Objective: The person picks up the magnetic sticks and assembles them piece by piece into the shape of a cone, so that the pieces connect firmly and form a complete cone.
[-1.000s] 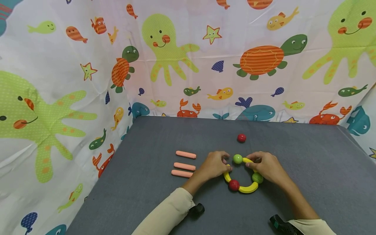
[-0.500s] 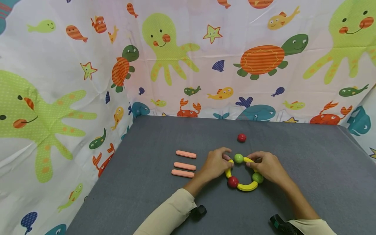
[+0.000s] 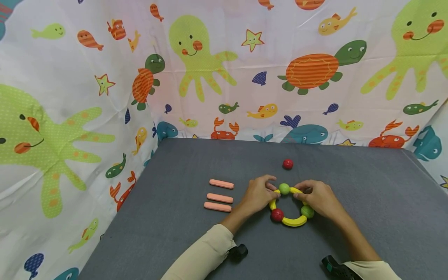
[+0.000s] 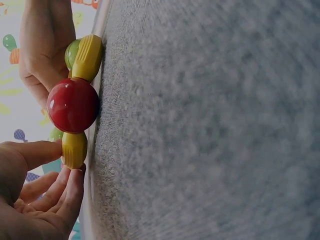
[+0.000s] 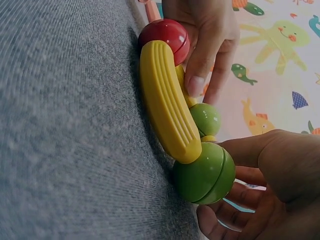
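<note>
On the grey table (image 3: 350, 186) lies a toy ring (image 3: 293, 221) made of yellow curved pieces joined by balls: a green ball (image 3: 284, 189) at the far side, a red ball (image 3: 277, 214) at the near left and a second green ball (image 3: 307, 211) at the right. My left hand (image 3: 272, 191) pinches the left yellow piece (image 4: 74, 149) between thumb and fingers. My right hand (image 3: 298, 193) grips the right yellow piece by the far green ball; its thumb (image 5: 250, 150) rests against the near green ball (image 5: 205, 172). The ring lies flat on the cloth.
A loose red ball (image 3: 287, 163) sits just beyond the ring. Three pink sticks (image 3: 219, 198) lie side by side to the left of my left hand. A sea-animal printed curtain (image 3: 224, 70) closes off the back and the left side.
My left hand has pushed the left yellow piece and the red ball rightward and up, so the piece now meets the far green ball. The right hand has barely moved.
</note>
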Tool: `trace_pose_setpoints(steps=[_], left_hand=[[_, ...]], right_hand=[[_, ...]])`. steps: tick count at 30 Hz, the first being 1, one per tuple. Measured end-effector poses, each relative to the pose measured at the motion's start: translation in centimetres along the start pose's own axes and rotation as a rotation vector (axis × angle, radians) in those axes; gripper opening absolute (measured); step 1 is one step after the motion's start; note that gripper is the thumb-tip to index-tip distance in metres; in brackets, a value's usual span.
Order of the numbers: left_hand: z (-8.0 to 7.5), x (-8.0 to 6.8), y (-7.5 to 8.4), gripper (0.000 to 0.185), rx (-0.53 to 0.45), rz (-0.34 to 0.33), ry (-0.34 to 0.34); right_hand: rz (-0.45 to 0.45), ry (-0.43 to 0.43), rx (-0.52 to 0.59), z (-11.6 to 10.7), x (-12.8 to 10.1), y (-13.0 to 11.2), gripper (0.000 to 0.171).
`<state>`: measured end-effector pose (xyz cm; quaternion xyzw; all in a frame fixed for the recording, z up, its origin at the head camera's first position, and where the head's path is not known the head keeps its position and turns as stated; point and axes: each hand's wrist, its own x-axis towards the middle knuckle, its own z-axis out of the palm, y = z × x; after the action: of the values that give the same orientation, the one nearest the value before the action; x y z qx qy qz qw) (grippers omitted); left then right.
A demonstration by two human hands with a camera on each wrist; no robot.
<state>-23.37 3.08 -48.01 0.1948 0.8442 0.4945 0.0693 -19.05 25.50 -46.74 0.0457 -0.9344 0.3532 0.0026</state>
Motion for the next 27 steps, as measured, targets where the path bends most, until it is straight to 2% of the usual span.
trace_pose_setpoints(steps=[7,12,19,23,27], left_hand=[[-0.4,-0.6,-0.2,0.044,-0.033,0.02,-0.029],[-1.3,-1.5,-0.1,0.039,-0.082,0.033,-0.034],[-3.6,-3.7,-0.2,0.033,-0.106,0.048,-0.037],[-5.1,-5.0,-0.7,0.033,-0.117,0.045,-0.029],[-6.5,-6.4,-1.4,0.033,-0.122,0.04,-0.018]], right_hand=[[0.001,-0.014,0.003,0.0,0.0,0.0,0.026],[-0.075,0.015,-0.002,0.4,0.1,-0.2,0.03],[-0.224,-0.027,0.027,1.0,0.1,-0.8,0.034],[-0.252,-0.032,0.028,1.2,0.1,-0.8,0.033],[-0.261,0.006,0.002,1.4,0.1,-0.8,0.029]])
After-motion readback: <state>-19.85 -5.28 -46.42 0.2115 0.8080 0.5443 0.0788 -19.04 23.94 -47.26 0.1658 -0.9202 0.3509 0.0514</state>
